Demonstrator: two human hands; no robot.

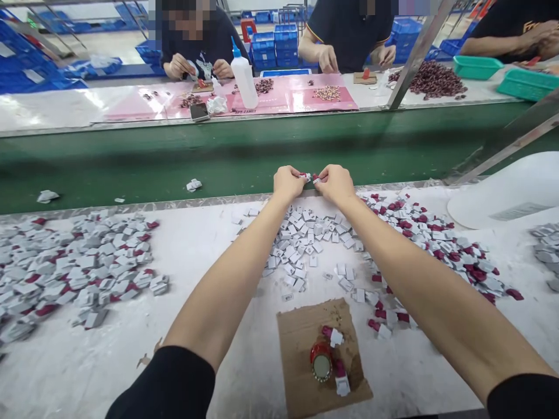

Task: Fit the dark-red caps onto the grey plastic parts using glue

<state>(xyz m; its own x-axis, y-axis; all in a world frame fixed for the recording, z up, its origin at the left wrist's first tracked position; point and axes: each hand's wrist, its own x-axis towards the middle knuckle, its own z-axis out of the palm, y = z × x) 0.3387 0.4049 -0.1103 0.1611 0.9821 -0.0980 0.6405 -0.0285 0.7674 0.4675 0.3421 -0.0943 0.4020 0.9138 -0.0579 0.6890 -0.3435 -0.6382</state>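
Observation:
Both arms reach out to the far edge of the white table. My left hand (288, 180) pinches a small grey-and-maroon plastic piece (305, 176) between thumb and fingers. Just beside it, my right hand (335, 183) grips another small grey-and-maroon piece (317, 179). A narrow gap separates the two pieces. Below the hands lies a loose pile of small light grey pieces (301, 238). Nearer to me, a cardboard sheet (292, 349) carries a small red round container (321, 362) and two grey-and-maroon pieces (342, 381).
A pile of grey-and-maroon pieces (419, 227) spreads to the right, and a larger heap (87, 256) covers the left. At right lies a big white container (506, 189). Beyond the green belt (174, 157), co-workers sit at a bench with a white bottle (244, 81) and green baskets (478, 67).

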